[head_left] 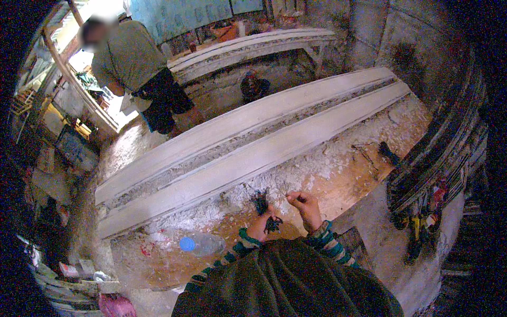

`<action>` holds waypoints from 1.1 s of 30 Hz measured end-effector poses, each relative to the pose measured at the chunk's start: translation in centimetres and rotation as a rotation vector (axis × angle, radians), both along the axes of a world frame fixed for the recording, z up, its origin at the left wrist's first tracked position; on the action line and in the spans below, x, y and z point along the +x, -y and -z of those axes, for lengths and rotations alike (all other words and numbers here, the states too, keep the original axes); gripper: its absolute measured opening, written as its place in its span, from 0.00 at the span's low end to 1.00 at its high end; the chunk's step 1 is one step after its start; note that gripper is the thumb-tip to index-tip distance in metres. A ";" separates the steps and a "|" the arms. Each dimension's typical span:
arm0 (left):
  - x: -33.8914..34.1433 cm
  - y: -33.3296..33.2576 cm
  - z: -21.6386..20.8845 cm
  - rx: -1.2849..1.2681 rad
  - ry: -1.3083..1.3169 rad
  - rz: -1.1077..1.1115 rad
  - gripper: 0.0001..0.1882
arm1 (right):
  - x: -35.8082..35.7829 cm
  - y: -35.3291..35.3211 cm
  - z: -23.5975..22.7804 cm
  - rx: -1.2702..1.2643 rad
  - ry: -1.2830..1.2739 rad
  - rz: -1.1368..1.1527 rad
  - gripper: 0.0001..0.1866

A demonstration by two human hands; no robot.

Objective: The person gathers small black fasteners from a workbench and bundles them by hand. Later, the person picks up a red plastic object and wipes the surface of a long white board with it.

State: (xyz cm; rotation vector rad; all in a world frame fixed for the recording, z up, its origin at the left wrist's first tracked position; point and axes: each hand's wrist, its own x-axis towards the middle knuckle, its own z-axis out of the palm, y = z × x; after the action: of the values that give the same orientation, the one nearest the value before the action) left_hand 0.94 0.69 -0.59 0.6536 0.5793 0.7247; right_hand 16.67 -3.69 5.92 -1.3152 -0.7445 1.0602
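Observation:
My left hand (259,226) is closed around a small bundle of dark, stringy strands (260,202). The strands stick out above the fist, and more of them hang below it. Just to its right is my right hand (305,207), raised with thumb and fingertips pressed together; whatever may be in that pinch is too small to make out. Both hands are over the near part of a wooden work table (346,186) strewn with white flakes and powder. To the left of my left hand, a clear plastic bottle (209,244) with a blue cap lies on its side.
Two long white mouldings (222,187) run diagonally across the table beyond my hands. Another dark bundle (388,153) lies near the right edge. A person (132,63) stands at the far left, beside a long white bench (243,50). Dark strips (443,132) lean at the right.

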 end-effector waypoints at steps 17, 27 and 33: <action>-0.4 -0.2 -0.3 0.062 -0.227 -0.202 0.12 | -2.5 1.6 -1.4 0.044 0.633 -0.224 0.06; -0.8 -0.9 0.2 0.164 -0.409 -0.015 0.17 | -2.3 1.1 0.4 0.183 0.672 -0.293 0.05; -0.2 -0.5 -1.1 -0.117 -0.311 -0.050 0.16 | -2.0 1.6 -0.1 -0.001 0.521 -0.346 0.05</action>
State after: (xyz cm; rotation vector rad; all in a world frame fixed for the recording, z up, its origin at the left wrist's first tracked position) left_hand 0.73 1.20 0.49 0.6490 0.9200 0.6338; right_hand 14.65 -5.30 6.00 -1.5173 -1.4003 0.9881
